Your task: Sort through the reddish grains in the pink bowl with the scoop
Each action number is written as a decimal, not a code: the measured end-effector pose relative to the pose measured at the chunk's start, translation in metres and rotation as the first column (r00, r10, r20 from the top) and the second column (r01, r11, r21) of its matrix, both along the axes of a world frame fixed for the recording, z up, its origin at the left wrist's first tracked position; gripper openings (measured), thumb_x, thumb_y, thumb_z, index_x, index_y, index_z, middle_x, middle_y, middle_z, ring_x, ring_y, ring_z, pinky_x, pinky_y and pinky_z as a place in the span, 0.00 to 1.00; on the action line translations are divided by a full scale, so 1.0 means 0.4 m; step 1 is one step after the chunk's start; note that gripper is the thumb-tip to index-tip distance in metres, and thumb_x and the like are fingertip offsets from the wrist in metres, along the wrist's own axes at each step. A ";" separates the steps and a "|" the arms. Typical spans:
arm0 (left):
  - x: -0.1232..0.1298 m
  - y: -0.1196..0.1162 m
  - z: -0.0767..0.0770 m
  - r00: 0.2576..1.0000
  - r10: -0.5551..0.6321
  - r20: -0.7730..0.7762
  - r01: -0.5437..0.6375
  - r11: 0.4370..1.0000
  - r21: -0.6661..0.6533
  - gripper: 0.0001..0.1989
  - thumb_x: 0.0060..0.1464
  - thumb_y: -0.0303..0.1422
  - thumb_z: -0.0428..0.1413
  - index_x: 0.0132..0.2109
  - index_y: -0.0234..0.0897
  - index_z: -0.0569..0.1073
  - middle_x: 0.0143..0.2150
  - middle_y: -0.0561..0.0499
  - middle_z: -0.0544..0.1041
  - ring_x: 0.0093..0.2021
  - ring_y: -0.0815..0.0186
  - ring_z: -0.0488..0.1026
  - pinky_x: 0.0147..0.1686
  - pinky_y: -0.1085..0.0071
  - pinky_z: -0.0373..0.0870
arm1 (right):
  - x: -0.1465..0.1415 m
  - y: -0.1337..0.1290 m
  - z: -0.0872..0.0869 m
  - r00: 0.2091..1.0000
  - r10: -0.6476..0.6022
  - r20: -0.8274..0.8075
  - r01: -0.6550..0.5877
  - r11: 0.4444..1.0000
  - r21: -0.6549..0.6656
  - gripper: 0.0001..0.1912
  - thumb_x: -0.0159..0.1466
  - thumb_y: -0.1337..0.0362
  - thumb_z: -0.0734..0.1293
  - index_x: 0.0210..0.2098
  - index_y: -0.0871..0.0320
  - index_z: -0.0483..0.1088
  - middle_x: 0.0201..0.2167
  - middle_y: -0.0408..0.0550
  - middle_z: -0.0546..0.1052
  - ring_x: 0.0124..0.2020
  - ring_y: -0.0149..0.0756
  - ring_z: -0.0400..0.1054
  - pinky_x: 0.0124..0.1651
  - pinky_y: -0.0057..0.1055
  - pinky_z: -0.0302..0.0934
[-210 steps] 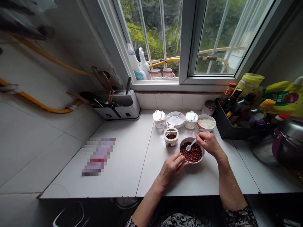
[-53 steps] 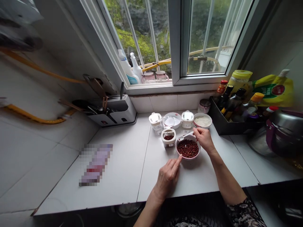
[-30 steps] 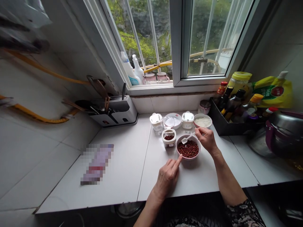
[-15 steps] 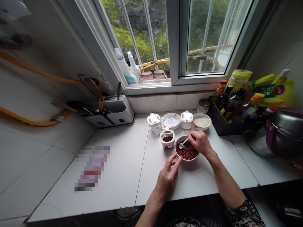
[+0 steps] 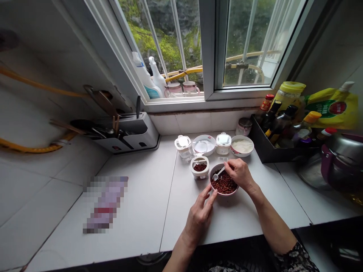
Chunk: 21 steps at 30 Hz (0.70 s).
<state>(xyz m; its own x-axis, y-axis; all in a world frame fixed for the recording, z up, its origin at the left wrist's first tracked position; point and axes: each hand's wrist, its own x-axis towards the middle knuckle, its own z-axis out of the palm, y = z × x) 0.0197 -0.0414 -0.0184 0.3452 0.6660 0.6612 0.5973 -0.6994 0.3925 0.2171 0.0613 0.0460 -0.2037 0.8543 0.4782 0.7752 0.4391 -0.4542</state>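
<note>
A pink-rimmed bowl (image 5: 225, 187) of dark red peppercorn-like bits stands near the front of the counter. My right hand (image 5: 238, 173) is closed on the handle of a small white spoon (image 5: 217, 176), whose head rests at the left part of the bits. At the bowl's front left rim, my left hand (image 5: 201, 211) touches with its fingertips; its fingers look extended. Just left of the bowl is a small open jar (image 5: 199, 173) with similar red bits inside, its clear lid raised.
Behind stand two lidded jars (image 5: 183, 146) (image 5: 223, 143), a bowl of white powder (image 5: 204, 145) and a bowl of pale contents (image 5: 242, 146). A black box of bottles (image 5: 269, 147) is at right, a utensil holder (image 5: 144, 132) at left. A blurred purple packet (image 5: 107, 204) lies front left.
The view has shifted slightly. The spoon head sits a little further left over the bits. My left hand stays at the bowl's rim.
</note>
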 end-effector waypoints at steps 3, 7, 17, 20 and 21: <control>-0.002 0.002 0.000 1.000 -0.003 0.008 0.003 1.000 0.006 0.30 0.63 0.18 0.46 0.70 0.40 0.57 0.64 0.36 0.66 0.62 0.57 0.69 0.51 0.65 0.78 | -0.001 0.000 0.000 1.000 0.000 -0.010 0.000 1.000 -0.004 0.21 0.67 0.61 0.59 0.18 0.55 0.62 0.17 0.45 0.71 0.23 0.34 0.62 0.36 0.31 0.55; -0.004 0.002 0.002 1.000 0.003 0.007 -0.003 1.000 -0.001 0.30 0.63 0.18 0.46 0.69 0.41 0.58 0.65 0.37 0.66 0.62 0.57 0.70 0.51 0.65 0.78 | 0.004 0.001 0.005 0.998 -0.011 -0.067 0.010 1.000 -0.015 0.21 0.67 0.60 0.59 0.17 0.55 0.61 0.16 0.45 0.69 0.23 0.34 0.61 0.37 0.31 0.56; -0.005 0.003 -0.001 1.000 0.006 0.006 -0.006 1.000 -0.001 0.30 0.63 0.18 0.46 0.69 0.41 0.59 0.63 0.36 0.67 0.61 0.58 0.70 0.50 0.66 0.79 | 0.007 0.000 0.017 0.930 -0.087 -0.358 0.004 0.974 -0.227 0.22 0.64 0.53 0.59 0.16 0.56 0.57 0.15 0.39 0.59 0.19 0.28 0.53 0.24 0.27 0.50; -0.004 0.005 0.000 1.000 0.011 0.000 -0.011 1.000 0.011 0.30 0.62 0.17 0.46 0.68 0.41 0.60 0.63 0.37 0.67 0.61 0.59 0.70 0.50 0.67 0.79 | 0.012 0.002 0.013 0.909 -0.118 -0.401 0.009 0.965 -0.263 0.23 0.63 0.52 0.60 0.16 0.55 0.57 0.14 0.39 0.59 0.18 0.28 0.53 0.23 0.27 0.49; -0.004 0.006 0.001 1.000 0.012 -0.002 -0.012 1.000 0.017 0.30 0.62 0.17 0.46 0.68 0.40 0.60 0.63 0.37 0.67 0.60 0.59 0.70 0.50 0.67 0.79 | 0.014 0.003 0.012 0.902 -0.125 -0.412 0.009 0.962 -0.272 0.23 0.63 0.51 0.60 0.16 0.55 0.56 0.13 0.39 0.59 0.18 0.28 0.53 0.23 0.27 0.49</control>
